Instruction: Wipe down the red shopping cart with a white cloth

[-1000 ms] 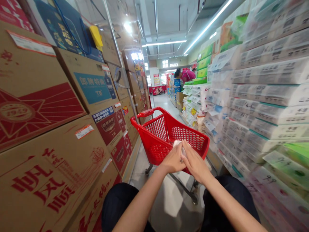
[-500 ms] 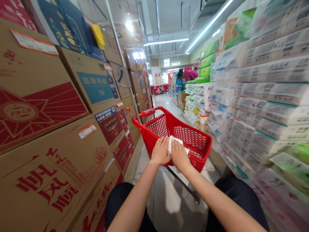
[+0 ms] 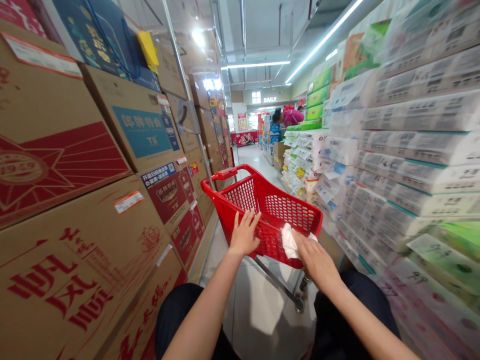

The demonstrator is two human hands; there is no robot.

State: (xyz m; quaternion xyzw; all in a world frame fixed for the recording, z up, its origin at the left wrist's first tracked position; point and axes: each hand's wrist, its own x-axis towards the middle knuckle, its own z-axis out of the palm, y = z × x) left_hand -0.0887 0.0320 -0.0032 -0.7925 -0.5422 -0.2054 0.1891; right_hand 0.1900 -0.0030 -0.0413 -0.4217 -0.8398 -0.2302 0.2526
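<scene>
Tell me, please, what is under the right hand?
A white cloth shows at both sides of the right hand, against the red cart; the cart surface beneath is covered.

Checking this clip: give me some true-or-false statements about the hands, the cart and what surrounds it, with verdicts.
1. The right hand holds a cloth. True.
2. Both hands are on the cloth. False: the left hand is apart from it, at the near side of the cart.
3. The cart is blue. False: it is red.
4. Boxes are stacked left of the cart. True.
5. The left hand is clenched. False: its fingers are spread.
6. Packs are stacked right of the cart. True.
</scene>
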